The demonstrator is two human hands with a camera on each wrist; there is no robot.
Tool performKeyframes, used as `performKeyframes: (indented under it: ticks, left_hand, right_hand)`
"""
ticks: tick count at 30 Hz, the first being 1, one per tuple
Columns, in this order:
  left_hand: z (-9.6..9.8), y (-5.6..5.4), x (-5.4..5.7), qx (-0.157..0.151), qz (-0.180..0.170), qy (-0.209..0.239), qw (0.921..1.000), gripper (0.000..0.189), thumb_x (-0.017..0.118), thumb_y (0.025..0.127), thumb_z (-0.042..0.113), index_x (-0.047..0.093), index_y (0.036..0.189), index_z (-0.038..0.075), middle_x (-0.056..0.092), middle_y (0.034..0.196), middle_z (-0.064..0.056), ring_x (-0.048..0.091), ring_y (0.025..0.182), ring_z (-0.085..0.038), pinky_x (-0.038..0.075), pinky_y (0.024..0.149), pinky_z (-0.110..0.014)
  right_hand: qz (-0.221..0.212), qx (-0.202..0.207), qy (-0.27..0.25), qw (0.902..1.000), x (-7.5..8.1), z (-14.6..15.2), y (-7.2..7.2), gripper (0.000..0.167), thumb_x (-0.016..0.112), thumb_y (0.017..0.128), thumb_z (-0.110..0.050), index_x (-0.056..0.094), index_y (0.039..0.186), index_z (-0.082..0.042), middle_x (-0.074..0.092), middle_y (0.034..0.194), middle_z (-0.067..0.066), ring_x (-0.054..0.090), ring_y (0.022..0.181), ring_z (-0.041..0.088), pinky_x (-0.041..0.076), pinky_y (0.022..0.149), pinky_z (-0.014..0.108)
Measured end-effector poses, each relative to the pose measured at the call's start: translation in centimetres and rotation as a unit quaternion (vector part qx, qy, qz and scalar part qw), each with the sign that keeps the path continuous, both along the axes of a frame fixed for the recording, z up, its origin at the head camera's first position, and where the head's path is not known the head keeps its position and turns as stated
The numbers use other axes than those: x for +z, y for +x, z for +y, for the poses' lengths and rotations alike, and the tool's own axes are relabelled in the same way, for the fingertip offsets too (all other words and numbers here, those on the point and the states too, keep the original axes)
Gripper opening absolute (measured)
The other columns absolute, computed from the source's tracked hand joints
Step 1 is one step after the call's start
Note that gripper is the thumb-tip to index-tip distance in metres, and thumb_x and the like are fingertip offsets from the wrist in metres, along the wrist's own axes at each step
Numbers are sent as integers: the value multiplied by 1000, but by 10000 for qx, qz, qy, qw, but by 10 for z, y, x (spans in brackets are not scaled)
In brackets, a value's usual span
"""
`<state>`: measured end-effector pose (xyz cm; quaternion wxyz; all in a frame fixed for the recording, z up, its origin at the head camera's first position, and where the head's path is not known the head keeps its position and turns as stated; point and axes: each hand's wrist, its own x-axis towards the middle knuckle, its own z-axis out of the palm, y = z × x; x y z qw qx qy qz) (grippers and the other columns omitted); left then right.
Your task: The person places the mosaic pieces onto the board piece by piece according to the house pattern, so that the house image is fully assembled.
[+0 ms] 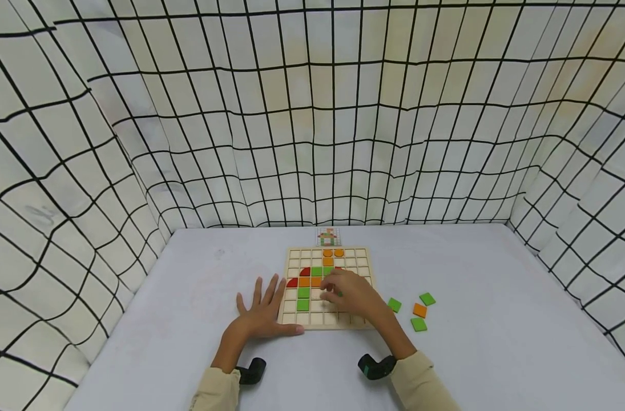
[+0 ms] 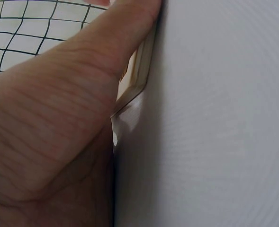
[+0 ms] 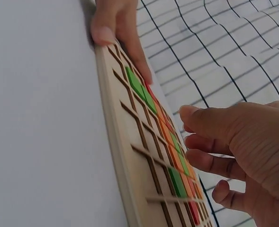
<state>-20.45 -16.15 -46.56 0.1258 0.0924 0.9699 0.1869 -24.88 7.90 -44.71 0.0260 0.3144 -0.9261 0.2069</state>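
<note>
A wooden grid board (image 1: 333, 327) lies on the white table, partly filled with flat tiles. Square green tiles (image 1: 303, 305), square orange tiles (image 1: 304, 282), red curved-edge tiles (image 1: 291, 282) and round orange tiles (image 1: 339, 253) sit in its cells. My left hand (image 1: 263, 317) lies at the board's left side, fingers spread, its thumb along the near left corner. Over the board's right half hovers my right hand (image 1: 350, 291), covering several cells. In the right wrist view, that hand's fingers (image 3: 208, 158) are loosely bent, apart from the board, with no tile visible between them.
Right of the board lie loose tiles: an orange square (image 1: 419, 310) and three green squares, one (image 1: 394, 305) close to the right forearm. A small pattern card (image 1: 328, 237) is behind the board. White walls with black netting (image 1: 333, 142) enclose the table (image 1: 497, 342).
</note>
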Motion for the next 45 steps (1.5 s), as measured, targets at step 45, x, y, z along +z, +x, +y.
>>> performKeyframes:
  ticks: [45]
  left_hand:
    - [-9, -12, -30, 36, 206, 223, 9995, 129, 68, 64, 80, 6, 159, 19, -6, 166, -6, -19, 149, -39, -17, 104, -74]
  right_hand:
    - [-1365, -881, -239, 9864, -6, 138, -10, 21, 81, 79, -13, 66, 92, -7, 63, 91, -1, 58, 88, 16, 52, 86, 39]
